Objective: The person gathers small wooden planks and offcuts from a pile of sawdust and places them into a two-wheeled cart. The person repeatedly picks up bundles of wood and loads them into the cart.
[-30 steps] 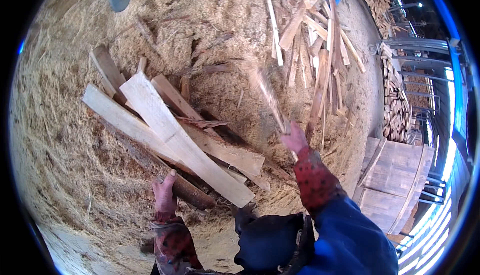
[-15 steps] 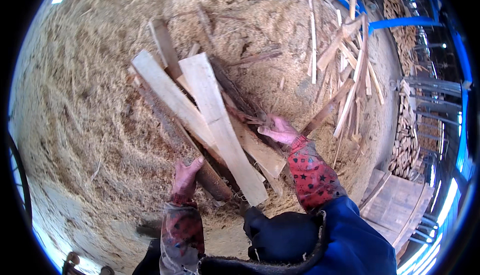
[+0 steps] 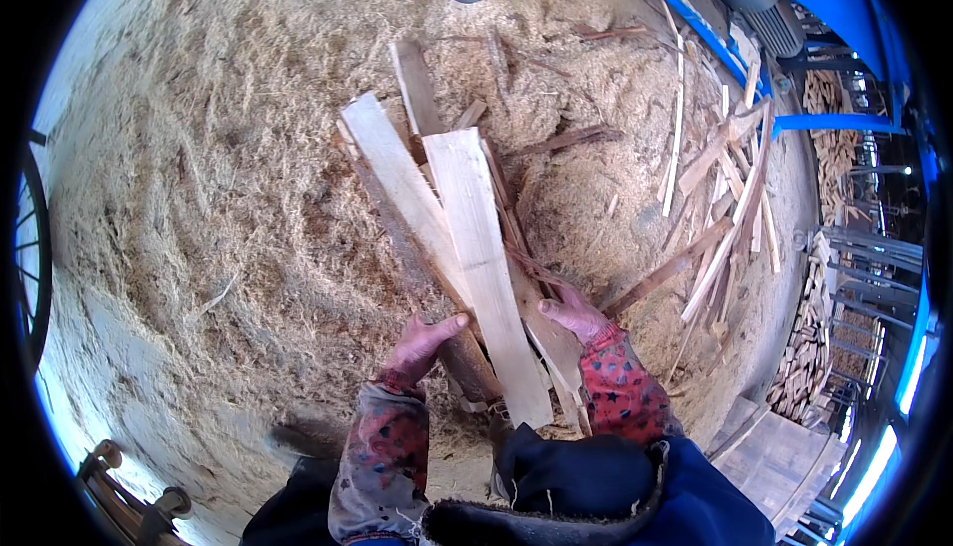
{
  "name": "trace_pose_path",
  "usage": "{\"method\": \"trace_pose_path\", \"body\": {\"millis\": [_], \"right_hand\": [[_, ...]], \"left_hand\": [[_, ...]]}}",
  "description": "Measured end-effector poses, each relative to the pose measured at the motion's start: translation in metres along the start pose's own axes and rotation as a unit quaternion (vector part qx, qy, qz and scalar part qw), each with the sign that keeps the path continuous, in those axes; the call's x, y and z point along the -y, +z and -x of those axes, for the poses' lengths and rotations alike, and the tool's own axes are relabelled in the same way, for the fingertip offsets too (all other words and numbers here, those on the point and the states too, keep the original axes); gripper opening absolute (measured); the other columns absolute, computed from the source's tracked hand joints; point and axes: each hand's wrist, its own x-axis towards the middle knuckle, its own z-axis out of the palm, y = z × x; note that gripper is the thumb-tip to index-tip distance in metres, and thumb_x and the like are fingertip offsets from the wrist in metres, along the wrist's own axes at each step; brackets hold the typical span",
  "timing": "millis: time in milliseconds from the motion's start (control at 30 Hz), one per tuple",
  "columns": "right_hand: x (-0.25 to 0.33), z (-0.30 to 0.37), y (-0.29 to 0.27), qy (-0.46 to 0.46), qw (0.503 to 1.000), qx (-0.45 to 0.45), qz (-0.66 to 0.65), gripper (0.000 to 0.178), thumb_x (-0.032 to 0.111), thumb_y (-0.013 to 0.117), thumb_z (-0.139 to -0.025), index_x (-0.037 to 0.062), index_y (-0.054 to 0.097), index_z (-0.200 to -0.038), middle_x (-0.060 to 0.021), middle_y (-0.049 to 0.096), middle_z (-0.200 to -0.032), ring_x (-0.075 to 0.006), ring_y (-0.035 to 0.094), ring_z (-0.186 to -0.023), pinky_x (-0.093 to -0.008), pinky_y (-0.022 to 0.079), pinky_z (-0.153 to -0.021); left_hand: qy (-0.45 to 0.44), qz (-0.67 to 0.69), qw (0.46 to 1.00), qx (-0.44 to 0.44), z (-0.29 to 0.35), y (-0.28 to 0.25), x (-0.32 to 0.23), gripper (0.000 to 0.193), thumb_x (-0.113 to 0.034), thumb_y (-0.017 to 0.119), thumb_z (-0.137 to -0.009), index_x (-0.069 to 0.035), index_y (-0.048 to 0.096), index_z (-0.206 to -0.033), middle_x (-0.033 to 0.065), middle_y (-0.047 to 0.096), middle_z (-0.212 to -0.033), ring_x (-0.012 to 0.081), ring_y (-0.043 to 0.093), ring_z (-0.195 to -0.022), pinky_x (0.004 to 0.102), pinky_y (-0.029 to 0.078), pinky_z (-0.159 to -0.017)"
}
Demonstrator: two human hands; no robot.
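A loose bundle of rough wooden slabs lies fanned out in front of me. A pale plank (image 3: 475, 238) rests on top, with another pale plank (image 3: 397, 164) slanting beneath it to the left. My left hand (image 3: 422, 345) is closed round the bundle's left side, thumb over the edge of a bark-edged slab (image 3: 467, 362) and fingers hidden below. On the opposite side, my right hand (image 3: 576, 316) grips the bundle's edge at a brownish slab (image 3: 556, 342), its fingers partly tucked out of sight. A darker board (image 3: 414, 84) sticks out at the far end.
Sawdust (image 3: 248, 199) covers the ground. A heap of thin offcuts (image 3: 730, 213) lies to the right, near a blue metal frame (image 3: 834, 123). Stacked wood (image 3: 806, 347) and a wooden board surface (image 3: 769, 457) stand farther right. A spoked wheel (image 3: 38, 248) shows at the left edge.
My right hand has moved down and in along the bundle's right side, letting go of the dark bark strip. Both hands now sit closer together. The whole view has shifted.
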Motion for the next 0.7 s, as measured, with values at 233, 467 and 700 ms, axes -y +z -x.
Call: {"method": "trace_pose_path", "body": {"millis": [233, 467, 700], "right_hand": [[-0.008, -0.004, -0.004, 0.000, 1.000, -0.022, -0.016, 0.086, 0.045, 0.072, -0.077, -0.0004, 0.034, -0.140, -0.0146, 0.035, -0.144, -0.0234, 0.028, -0.135, -0.0358, 0.022, -0.110], [0.005, -0.001, -0.001, 0.020, 0.998, -0.016, -0.052, 0.092, 0.045, 0.076, -0.073, 0.0000, 0.033, -0.141, -0.0133, 0.034, -0.145, -0.0236, 0.026, -0.136, -0.0378, 0.021, -0.111], [-0.022, -0.004, 0.005, -0.009, 0.999, -0.006, -0.045, 0.108, 0.059, 0.074, -0.066, -0.0003, 0.026, -0.143, -0.0130, 0.032, -0.145, -0.0251, 0.027, -0.135, -0.0374, 0.020, -0.111]], "left_hand": [[0.104, -0.222, 0.967, -0.072, -0.007, 0.000, 0.015, 0.066, -0.040, 0.079, -0.071, 0.008, 0.058, -0.111, 0.0125, 0.065, -0.098, 0.0190, 0.063, -0.088, 0.0333, 0.050, -0.080], [0.081, -0.096, 0.992, -0.027, -0.013, -0.005, 0.026, 0.076, -0.038, 0.076, -0.075, 0.007, 0.044, -0.127, 0.0148, 0.059, -0.112, 0.0216, 0.061, -0.096, 0.0348, 0.050, -0.084], [0.019, 0.085, 0.996, 0.022, 0.013, 0.011, 0.001, 0.060, -0.026, 0.072, -0.081, 0.006, 0.046, -0.125, 0.0136, 0.060, -0.112, 0.0207, 0.061, -0.097, 0.0333, 0.050, -0.087]]}}
